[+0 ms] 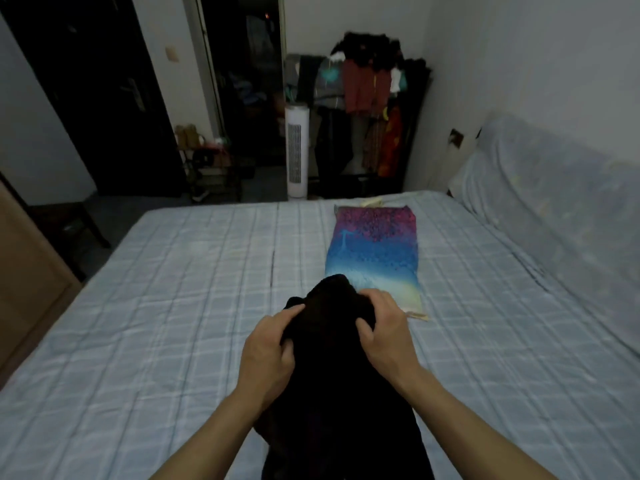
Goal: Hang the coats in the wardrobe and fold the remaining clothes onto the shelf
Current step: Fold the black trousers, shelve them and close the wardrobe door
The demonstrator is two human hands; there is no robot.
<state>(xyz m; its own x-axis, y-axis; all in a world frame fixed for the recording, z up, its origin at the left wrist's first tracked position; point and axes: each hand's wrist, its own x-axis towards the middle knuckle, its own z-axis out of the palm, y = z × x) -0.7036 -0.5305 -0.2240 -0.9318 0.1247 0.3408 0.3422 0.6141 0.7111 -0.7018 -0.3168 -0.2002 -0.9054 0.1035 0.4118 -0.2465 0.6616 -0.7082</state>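
Black garment (332, 375) was held over the near part of the bed (173, 289); whether it was a coat could not be told in the dim light. Left hand (268, 348) and right hand (384, 330) each had fingers curled into bunched cloth near its top edge. Judgement: the grips should move outward to the shoulders or seams so the cloth opens flat before folding or hanging. Open bedspread lay to the left. The gradient-print pillow (374, 258) sat just beyond the right hand, crowding that side. A laden clothes rack (374, 81) stood well apart, past the bed's far edge.
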